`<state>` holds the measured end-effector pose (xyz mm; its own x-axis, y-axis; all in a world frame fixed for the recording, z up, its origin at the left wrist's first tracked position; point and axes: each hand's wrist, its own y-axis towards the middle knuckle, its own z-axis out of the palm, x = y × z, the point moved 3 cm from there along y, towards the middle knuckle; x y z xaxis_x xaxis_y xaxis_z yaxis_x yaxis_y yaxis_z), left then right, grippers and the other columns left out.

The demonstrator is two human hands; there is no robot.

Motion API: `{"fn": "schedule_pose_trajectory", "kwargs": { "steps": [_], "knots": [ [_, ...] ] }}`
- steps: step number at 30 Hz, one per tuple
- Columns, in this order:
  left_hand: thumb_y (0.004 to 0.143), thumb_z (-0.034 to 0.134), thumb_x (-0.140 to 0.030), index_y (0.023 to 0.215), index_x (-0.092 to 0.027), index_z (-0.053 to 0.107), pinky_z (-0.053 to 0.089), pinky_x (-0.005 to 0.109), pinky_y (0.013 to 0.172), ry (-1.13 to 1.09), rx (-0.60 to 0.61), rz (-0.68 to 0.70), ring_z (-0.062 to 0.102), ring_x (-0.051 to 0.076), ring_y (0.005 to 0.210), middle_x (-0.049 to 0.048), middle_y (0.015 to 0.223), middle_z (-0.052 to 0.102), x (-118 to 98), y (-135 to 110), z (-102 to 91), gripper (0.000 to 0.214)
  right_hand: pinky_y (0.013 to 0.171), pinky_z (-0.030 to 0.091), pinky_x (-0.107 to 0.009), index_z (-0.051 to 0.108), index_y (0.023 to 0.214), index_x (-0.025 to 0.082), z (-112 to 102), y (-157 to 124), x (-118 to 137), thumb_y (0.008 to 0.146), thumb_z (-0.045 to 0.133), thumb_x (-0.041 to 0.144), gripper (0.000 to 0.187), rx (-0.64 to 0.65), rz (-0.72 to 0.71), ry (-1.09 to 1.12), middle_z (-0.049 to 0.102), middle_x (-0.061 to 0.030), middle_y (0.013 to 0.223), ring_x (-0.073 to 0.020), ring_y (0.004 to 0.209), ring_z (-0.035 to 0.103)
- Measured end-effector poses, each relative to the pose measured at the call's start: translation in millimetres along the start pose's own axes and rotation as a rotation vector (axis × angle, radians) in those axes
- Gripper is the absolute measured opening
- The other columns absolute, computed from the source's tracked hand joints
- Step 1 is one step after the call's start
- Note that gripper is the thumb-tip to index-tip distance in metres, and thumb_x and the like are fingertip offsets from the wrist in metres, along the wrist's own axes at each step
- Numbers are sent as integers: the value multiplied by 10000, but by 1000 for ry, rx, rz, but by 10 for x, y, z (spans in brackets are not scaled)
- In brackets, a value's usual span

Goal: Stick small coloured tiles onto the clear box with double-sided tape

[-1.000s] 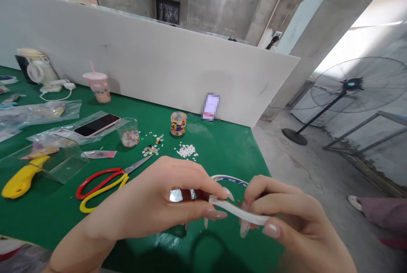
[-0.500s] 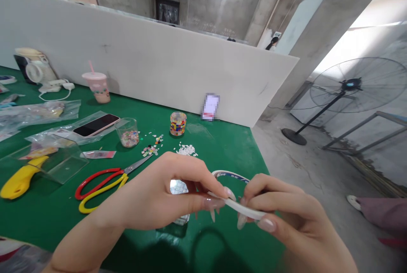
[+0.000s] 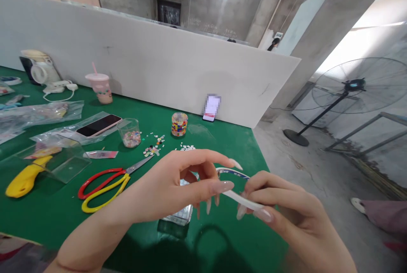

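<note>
A narrow roll of white tape (image 3: 240, 199), with a blue-and-white printed inner side, is held tilted above the green table. My right hand (image 3: 288, 207) grips its near right edge between thumb and fingers. At the roll's left side is my left hand (image 3: 190, 182), its index finger raised and apart from the thumb. The left thumb tip lies against or just in front of the roll; contact is unclear. Below my left hand, a clear plastic box (image 3: 181, 215) is partly covered by the fingers. White small pieces (image 3: 187, 147) lie just beyond that hand.
Scissors (image 3: 103, 194) with red and yellow handles lie left. Farther back stand a clear cup of beads (image 3: 132, 138), a mosaic-covered jar (image 3: 179, 124) and a pink cup (image 3: 101, 88). A phone (image 3: 99, 125) lies on plastic bags. A white partition (image 3: 152, 65) borders the table.
My left index finger has lifted off the tape roll, and the left thumb has shifted slightly up. The right hand keeps its grip. The view has moved slightly.
</note>
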<state>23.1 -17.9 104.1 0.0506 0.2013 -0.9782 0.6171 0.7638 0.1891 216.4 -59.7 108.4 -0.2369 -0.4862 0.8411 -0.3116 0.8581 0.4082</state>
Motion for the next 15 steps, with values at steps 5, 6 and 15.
{"fn": "schedule_pose_trajectory", "kwargs": {
  "steps": [5, 6, 15],
  "knots": [
    [945, 572, -246, 1227, -411, 605, 495, 97, 535, 57, -56, 92, 542, 41, 595, -58, 777, 562, 15, -7, 10, 328, 640, 517, -196, 748, 832, 271, 11, -10, -17, 896, 624, 233, 144, -6, 14, -29, 651, 2, 797, -121, 697, 636],
    [961, 542, -232, 1258, -412, 584, 490, 97, 547, 81, -75, 130, 540, 42, 614, -52, 798, 562, 13, -10, 11, 349, 646, 519, -192, 744, 836, 276, 16, -17, -20, 901, 616, 228, 151, -12, 5, -40, 654, 5, 802, -121, 711, 641],
    [937, 578, -161, 1281, -287, 569, 488, 153, 521, 139, -385, 417, 528, 62, 589, -30, 774, 579, -12, 45, -27, 366, 581, 518, -188, 724, 845, 242, 120, 15, -30, 901, 605, 199, 138, -139, -124, -229, 666, -5, 823, -123, 703, 649]
  ]
}}
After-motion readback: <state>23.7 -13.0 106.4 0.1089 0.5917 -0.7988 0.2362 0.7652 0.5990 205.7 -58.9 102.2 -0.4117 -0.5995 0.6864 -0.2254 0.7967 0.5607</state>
